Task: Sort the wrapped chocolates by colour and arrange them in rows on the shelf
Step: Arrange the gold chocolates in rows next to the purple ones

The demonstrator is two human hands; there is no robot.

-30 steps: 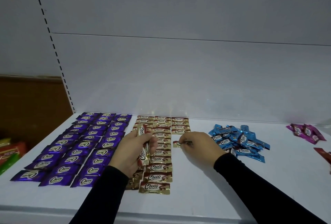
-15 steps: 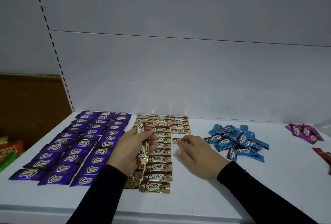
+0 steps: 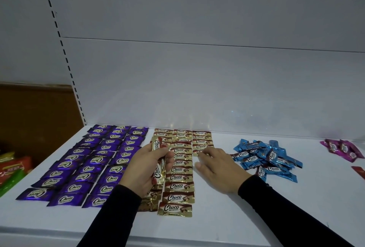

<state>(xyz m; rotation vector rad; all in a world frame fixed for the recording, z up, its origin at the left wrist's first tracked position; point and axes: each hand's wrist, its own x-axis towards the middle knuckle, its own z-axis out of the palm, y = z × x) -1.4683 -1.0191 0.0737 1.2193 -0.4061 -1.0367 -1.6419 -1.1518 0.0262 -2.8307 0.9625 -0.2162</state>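
The person is working at a white shelf (image 3: pixel 217 217), and the left hand (image 3: pixel 146 167) is gripping a small stack of gold-and-brown wrapped chocolates (image 3: pixel 158 160), fingers curled round it so the stack is standing on edge at about 11 o'clock from the sleeve. The right hand (image 3: pixel 215 167) is lying flat on the shelf with fingers loosely spread, its fingertips touching the newest gold piece (image 3: pixel 197 152) at the near end of the third gold column (image 3: pixel 202 140), pressing it into line rather than holding it. That short column is sitting at 12 o'clock of the right hand; the two fuller gold columns (image 3: pixel 179 169) are running just beside it toward 9 o'clock, partly hidden by the left hand. Further toward 9 o'clock the purple chocolates (image 3: pixel 92 165) are lying in three finished columns. At 3 o'clock of the right hand a loose blue heap (image 3: pixel 266 158) is waiting unsorted, and a pink cluster (image 3: pixel 343 149) is lying well apart at the far right edge. These pieces look light and slick, the foil likely sliding under a nudge, so a pinch on the long edges of the body, not the crimped ends, is probably steadiest, and neighbours are likely shifting if brushed.
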